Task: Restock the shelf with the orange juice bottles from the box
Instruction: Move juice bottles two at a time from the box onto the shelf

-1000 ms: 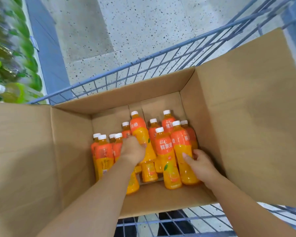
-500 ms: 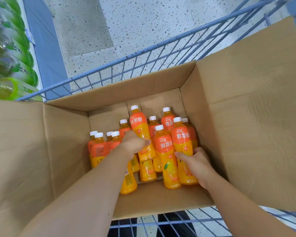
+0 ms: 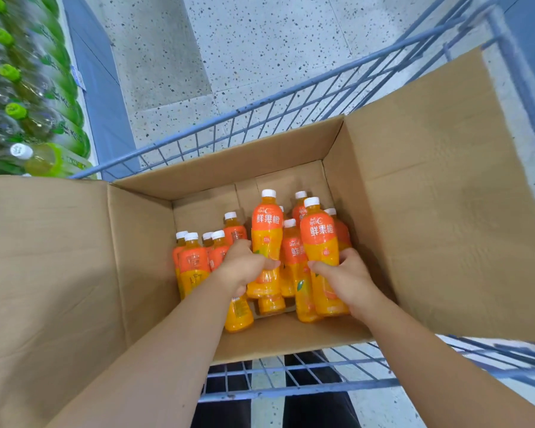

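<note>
speckled floor [image 3: 260,57] is showing past a wire cart [image 3: 260,125], and the cart is carrying an open box [image 3: 430,211] of orange juice bottles [image 3: 195,267]. each hand is wrapping around one bottle and raising it above the others. lifting straight up is best, so nearby bottles are not tipping. the left hand [image 3: 244,267] grip is closing on a bottle [image 3: 266,239]; the right hand [image 3: 349,279] grip is closing on another [image 3: 320,242].

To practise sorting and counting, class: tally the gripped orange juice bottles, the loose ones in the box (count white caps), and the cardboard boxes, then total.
Gripped orange juice bottles, one each in the left hand and right hand: 2
Loose orange juice bottles, by caps showing: 9
Cardboard box: 1
Total: 12
</note>
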